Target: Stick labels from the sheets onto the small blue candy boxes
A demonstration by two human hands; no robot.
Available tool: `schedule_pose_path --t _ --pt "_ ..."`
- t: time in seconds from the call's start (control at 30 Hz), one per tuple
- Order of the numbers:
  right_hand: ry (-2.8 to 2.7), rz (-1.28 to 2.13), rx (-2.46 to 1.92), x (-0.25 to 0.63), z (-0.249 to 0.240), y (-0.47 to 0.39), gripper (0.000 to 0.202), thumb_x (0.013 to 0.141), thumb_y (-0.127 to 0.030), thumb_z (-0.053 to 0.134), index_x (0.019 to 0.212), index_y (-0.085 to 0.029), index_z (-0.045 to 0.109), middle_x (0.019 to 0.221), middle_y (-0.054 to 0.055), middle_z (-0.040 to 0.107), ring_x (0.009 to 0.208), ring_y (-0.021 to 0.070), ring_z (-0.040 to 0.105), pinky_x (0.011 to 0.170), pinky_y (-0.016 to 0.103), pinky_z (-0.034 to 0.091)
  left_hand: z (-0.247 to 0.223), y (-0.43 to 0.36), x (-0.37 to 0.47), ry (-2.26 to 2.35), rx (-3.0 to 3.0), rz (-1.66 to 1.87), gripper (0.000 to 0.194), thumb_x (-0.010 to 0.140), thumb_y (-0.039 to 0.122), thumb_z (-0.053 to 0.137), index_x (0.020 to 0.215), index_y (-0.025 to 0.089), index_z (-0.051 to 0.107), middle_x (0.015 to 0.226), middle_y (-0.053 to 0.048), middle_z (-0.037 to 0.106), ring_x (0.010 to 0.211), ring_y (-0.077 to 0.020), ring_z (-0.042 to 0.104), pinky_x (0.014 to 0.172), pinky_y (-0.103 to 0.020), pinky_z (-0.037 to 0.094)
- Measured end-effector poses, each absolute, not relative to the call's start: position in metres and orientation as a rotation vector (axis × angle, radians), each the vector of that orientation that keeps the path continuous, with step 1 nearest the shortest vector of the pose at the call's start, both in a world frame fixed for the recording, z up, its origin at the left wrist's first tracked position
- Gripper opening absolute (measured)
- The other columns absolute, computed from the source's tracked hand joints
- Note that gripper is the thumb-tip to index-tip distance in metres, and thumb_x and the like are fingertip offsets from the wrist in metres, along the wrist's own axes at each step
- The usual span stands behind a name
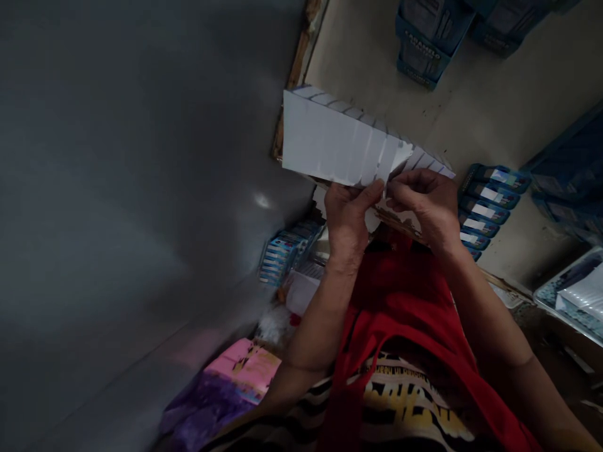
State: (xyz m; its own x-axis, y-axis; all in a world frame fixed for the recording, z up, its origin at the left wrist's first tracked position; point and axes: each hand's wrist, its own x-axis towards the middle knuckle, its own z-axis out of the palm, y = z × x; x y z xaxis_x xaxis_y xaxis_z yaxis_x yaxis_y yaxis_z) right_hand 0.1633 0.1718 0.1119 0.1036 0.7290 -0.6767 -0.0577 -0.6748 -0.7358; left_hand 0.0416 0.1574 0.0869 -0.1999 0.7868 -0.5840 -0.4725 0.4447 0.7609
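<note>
A long row of white boxes (330, 138), standing side by side, lies at the near edge of the table. My left hand (346, 216) is closed at the row's lower edge, its thumb pressed near the strip and its other fingers partly hidden. Across the row's front runs a thin white strip (387, 160), with a glossy lifted piece beside it. My right hand (426, 201) pinches at the strip's lower end, fingertips close to my left thumb. The exact spot between the right fingertips is dim and hard to see.
Blue display boxes (419, 59) stand at the far side of the table (367, 56). Several blue packs (490, 204) line up right of my right hand. More blue packs (277, 257) sit lower left, near a pink and purple bag (245, 370). A grey wall (141, 188) fills the left.
</note>
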Motion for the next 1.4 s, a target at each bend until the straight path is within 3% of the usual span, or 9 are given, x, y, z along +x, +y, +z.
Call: schedule_pose_path --t 0.23,0.5,0.7,0.9,1.13,1.4 --pt "-0.633 1.645 -1.746 0.163 0.108 0.171 0.019 0.073 -0.032 0.084 0.074 -0.019 0.070 0.064 -0.002 0.069 0.059 0.0136 0.069 0.056 0.021 0.056 0.090 0.158 0.037 1.426 0.287 1.044 0.040 0.059 0.040 0.103 0.083 0.024 0.076 0.082 0.001 0.077 0.089 -0.0211 0.074 0.071 -0.031 0.053" --pt "-0.539 1.726 -1.686 0.167 0.098 0.174 0.018 0.074 -0.031 0.085 0.078 -0.019 0.072 0.066 -0.001 0.071 0.066 0.0167 0.075 0.062 0.024 0.062 0.090 0.160 0.038 1.451 0.289 1.083 0.032 0.061 0.034 0.101 0.079 0.024 0.076 0.076 0.004 0.074 0.067 -0.0124 0.065 0.066 -0.028 0.054" --pt "-0.493 1.820 -1.652 0.171 0.089 0.175 0.024 0.074 -0.038 0.088 0.077 -0.020 0.073 0.068 -0.001 0.072 0.066 0.0158 0.075 0.061 0.023 0.062 0.089 0.161 0.033 1.454 0.304 1.041 0.030 0.062 0.032 0.100 0.080 0.024 0.076 0.078 0.003 0.074 0.070 -0.0127 0.065 0.067 -0.029 0.051" --pt "-0.456 1.871 -1.599 0.172 0.083 0.173 0.035 0.064 -0.043 0.097 0.074 -0.020 0.073 0.065 -0.002 0.071 0.063 0.0144 0.072 0.059 0.022 0.061 0.091 0.162 0.031 1.421 0.301 0.989 0.027 0.063 0.030 0.098 0.077 0.025 0.075 0.078 0.002 0.074 0.078 -0.0178 0.070 0.069 -0.031 0.052" --pt "-0.406 1.943 -1.544 0.176 0.080 0.172 0.043 0.058 -0.047 0.102 0.075 -0.019 0.074 0.066 -0.002 0.072 0.063 0.0131 0.071 0.058 0.021 0.060 0.090 0.161 0.028 1.401 0.219 0.961 0.025 0.062 0.025 0.094 0.079 0.023 0.076 0.086 0.002 0.078 0.076 -0.0143 0.067 0.069 -0.028 0.055" --pt "-0.433 1.941 -1.563 0.179 0.080 0.170 0.042 0.061 -0.047 0.100 0.080 -0.019 0.076 0.069 -0.001 0.073 0.067 0.0150 0.074 0.060 0.022 0.061 0.089 0.160 0.028 1.398 0.193 0.954 0.031 0.061 0.027 0.094 0.082 0.020 0.073 0.086 0.002 0.076 0.075 -0.0118 0.066 0.068 -0.025 0.055"
